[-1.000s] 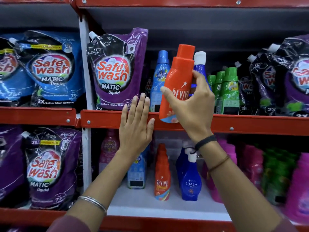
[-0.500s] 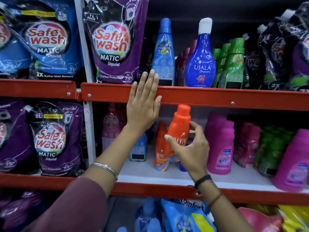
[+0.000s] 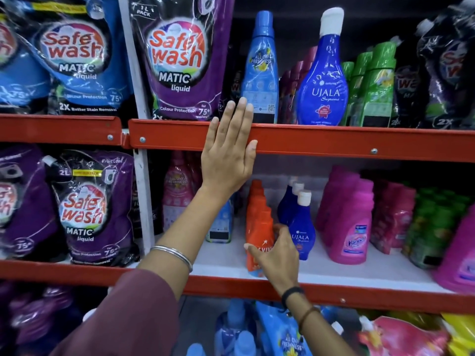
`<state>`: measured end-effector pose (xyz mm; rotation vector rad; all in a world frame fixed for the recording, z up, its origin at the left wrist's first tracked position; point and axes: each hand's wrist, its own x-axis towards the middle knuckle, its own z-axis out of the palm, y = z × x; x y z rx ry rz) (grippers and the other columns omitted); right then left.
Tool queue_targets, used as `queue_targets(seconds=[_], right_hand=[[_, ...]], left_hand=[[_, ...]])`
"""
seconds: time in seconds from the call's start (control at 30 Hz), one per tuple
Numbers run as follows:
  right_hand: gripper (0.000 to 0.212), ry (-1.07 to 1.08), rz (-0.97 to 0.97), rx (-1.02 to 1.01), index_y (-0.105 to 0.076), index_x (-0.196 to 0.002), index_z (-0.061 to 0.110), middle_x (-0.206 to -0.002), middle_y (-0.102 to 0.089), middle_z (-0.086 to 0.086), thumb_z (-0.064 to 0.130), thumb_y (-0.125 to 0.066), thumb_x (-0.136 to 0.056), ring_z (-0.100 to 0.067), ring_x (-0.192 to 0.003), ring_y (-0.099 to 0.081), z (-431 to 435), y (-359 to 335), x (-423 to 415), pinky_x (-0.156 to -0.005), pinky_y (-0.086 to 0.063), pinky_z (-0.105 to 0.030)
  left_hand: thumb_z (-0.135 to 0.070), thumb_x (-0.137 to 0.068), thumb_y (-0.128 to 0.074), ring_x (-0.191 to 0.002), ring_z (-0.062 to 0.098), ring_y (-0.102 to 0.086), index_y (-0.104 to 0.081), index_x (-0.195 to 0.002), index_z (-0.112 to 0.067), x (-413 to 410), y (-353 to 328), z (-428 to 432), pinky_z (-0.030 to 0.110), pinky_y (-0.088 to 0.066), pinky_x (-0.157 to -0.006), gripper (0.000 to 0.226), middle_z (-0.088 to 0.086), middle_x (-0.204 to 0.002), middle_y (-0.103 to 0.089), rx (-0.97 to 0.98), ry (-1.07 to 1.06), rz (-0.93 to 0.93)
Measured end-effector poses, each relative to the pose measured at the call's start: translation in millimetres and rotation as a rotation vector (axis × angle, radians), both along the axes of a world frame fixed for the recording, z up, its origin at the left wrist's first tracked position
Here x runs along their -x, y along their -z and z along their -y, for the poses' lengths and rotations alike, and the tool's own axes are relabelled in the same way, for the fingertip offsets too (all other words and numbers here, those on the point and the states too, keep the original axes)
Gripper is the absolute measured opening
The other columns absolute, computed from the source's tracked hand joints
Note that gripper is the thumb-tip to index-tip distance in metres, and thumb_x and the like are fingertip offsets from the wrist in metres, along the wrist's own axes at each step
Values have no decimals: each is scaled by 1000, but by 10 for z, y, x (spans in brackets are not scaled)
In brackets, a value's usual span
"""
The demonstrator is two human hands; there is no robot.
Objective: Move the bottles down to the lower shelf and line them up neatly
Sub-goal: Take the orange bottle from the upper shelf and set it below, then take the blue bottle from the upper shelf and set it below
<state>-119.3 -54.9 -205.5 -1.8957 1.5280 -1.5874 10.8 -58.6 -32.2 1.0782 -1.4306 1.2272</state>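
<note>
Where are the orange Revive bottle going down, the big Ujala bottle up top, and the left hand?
Revive bottle [image 3: 258,233]: head view, orange body above the label.
Ujala bottle [image 3: 324,95]: head view, blue label area.
Left hand [image 3: 227,155]: head view, back of the hand, flat on the red shelf edge.

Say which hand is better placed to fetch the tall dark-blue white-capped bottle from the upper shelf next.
Probably the left hand: it lies open on the upper red shelf edge, nearer the dark-blue white-capped bottle. The right hand grips the orange bottle below.

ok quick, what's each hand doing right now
Left hand: open, flat against the red shelf edge, holding nothing.
Right hand: closed around the orange bottle standing on the lower shelf.
</note>
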Motion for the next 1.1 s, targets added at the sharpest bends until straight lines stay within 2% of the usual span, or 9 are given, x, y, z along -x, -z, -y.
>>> queue_targets(seconds=[0.2, 0.37, 0.47, 0.53, 0.63, 0.77, 0.83, 0.93, 1.1], right_hand=[[73, 15, -56, -18, -40, -113, 21, -114, -62, -3, 51, -78, -59, -26, -100, -62, 22, 33, 0, -76, -50, -36], [82, 16, -157, -49, -35, -119, 18, -118, -59, -4, 63, -72, -60, -25, -104, -60, 17, 36, 52, -75, -50, -36], [88, 16, -84, -10, -35, -124, 20, -121, -56, 0, 70, -67, -59, -21, -107, -57, -42, -70, 191, -78, -50, -36], [78, -14, 81, 74, -36, -121, 28, -117, -56, 5, 66, -69, -62, -15, -102, -57, -101, -257, 329, -77, -50, -33], [53, -5, 273, 333, -40, -110, 36, -103, -58, 7, 52, -71, -70, -10, -94, -58, -183, -718, 562, -79, -52, -31], [35, 43, 381, 694, -49, -104, 24, -96, -60, -1, 35, -68, -77, -8, -88, -58, -306, -1506, 777, -81, -49, -21], [33, 81, 343, 763, -51, -103, 15, -96, -56, 0, 31, -67, -78, -11, -89, -56, -318, -1889, 816, -82, -49, -25], [48, 171, 164, 719, -50, -109, 8, -105, -53, -7, 36, -67, -74, -21, -99, -52, -252, -2392, 804, -91, -45, -37], [100, 328, -180, 481, -32, -132, 4, -130, -42, -17, 67, -66, -62, -34, -118, -44, -104, -2810, 676, -92, -43, -43]], left_hand=[[-31, -101, -26, -145, 24, -26, -29, -148, -8, 7, 9, 2, 39, -13, -120, 53, 9, -155, -34, 9, 3, -8], [-31, -101, -28, -145, 23, -24, -28, -149, -8, 12, 1, -13, 39, -12, -120, 53, 8, -155, -33, -5, 2, -13], [-31, -101, -28, -146, 22, -23, -28, -149, -8, 17, -3, -26, 38, -10, -121, 53, 8, -156, -32, -18, 0, -15], [-30, -101, -29, -146, 22, -20, -26, -149, -8, 39, -5, -35, 38, -9, -121, 53, 8, -157, -30, -30, 3, -32], [-31, -100, -31, -148, 22, -16, -24, -150, -9, 121, -2, -54, 40, -5, -121, 56, 7, -158, -26, -50, 8, -81], [-35, -100, -31, -148, 22, -13, -23, -151, -9, 360, 1, -65, 42, -3, -121, 58, 7, -159, -24, -79, -10, -93], [-36, -99, -31, -148, 22, -14, -25, -151, -9, 489, -5, -60, 43, -4, -120, 59, 8, -159, -25, -87, -8, -108], [-36, -99, -31, -147, 23, -16, -26, -150, -8, 651, -11, -37, 43, -5, -120, 59, 9, -158, -25, -88, -5, -131], [-35, -100, -30, -147, 21, -16, -26, -150, -7, 813, 3, 15, 47, -15, -119, 57, 8, -158, -24, -57, 18, -134]])
